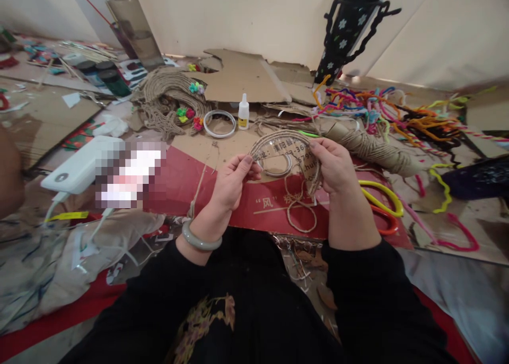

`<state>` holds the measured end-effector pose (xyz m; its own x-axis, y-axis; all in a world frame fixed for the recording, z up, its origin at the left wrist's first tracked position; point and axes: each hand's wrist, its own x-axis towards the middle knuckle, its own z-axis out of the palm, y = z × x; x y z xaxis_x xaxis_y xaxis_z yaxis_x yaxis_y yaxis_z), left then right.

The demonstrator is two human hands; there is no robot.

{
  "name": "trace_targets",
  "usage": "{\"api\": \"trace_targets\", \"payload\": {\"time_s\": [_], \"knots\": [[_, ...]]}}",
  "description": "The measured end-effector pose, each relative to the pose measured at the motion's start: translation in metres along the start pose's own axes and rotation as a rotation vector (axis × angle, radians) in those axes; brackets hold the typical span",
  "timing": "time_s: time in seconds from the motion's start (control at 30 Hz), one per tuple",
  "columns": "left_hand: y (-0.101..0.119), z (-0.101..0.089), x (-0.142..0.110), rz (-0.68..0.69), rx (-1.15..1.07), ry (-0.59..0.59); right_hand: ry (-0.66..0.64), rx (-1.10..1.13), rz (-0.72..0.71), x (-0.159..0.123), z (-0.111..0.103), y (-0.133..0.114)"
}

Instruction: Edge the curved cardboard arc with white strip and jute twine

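Note:
Between my two hands is a curved arc of cardboard edged with rows of jute twine [278,136], with printed characters on its face. My left hand [234,178] pinches its left end between thumb and fingers. At the right side, my right hand [333,162] is closed on the arc's edge. A loose tail of twine [302,217] hangs in loops below it onto the red cardboard [262,215]. Behind the arc lies a ring of clear tape [278,165], partly hidden. Beyond it stand a small white glue bottle [243,112] and another tape roll [219,124].
Twine-covered pieces with coloured flowers [170,96] lie at the back left. A cone of twine [369,149], colourful pipe cleaners [382,109] and yellow and orange handles [384,200] are on the right. A white power bank [81,165], a bottle [135,30] and a dark flowered bottle [345,30] stand around.

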<state>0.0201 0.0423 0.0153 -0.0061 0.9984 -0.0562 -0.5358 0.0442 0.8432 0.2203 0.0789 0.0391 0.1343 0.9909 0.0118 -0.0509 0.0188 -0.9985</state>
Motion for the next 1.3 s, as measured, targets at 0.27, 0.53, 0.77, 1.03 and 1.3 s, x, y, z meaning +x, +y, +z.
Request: {"api": "trace_targets", "payload": {"time_s": [0.27, 0.53, 0.77, 1.03, 1.3], "knots": [[0.002, -0.001, 0.004, -0.027, -0.043, 0.105, -0.12, -0.049, -0.007, -0.001, 0.002, 0.001], [0.002, 0.0, 0.006, 0.01, -0.034, 0.152, -0.206, -0.104, -0.018, -0.005, 0.012, 0.005], [0.005, -0.002, 0.01, -0.013, -0.063, 0.245, -0.162, -0.354, -0.11, -0.025, 0.001, 0.015], [0.004, -0.002, 0.01, 0.05, -0.099, 0.231, -0.375, -1.175, -0.624, -0.085, -0.04, 0.023], [0.004, -0.002, 0.005, 0.016, -0.062, 0.072, -0.068, -0.944, -0.526, -0.085, -0.037, -0.015]]}}
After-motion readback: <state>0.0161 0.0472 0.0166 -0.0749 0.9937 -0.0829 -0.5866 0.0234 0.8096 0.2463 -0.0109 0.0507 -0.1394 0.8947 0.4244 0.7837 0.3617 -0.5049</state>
